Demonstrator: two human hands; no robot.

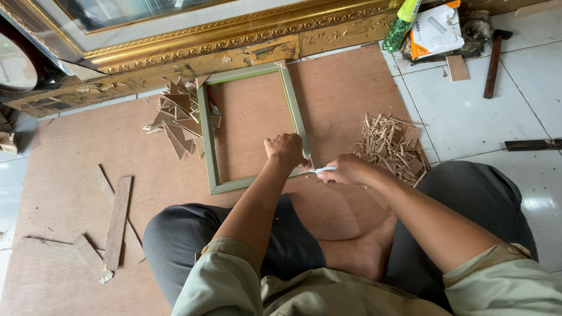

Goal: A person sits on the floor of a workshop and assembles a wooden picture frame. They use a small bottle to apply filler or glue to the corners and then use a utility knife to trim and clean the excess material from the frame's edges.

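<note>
Green frame (250,126) is pinned by the left hand (285,149); the right hand (345,169), pinching a white tool (325,169), could slip and nick those fingers.

Hammer (495,61), green bottle (401,24), wood strips (117,222) beside gilt frame (234,44)

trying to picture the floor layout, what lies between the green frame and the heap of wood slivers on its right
In the head view, only bare brown board lies between the green frame and the sliver heap; nearer the person, the right hand sits there.
</note>
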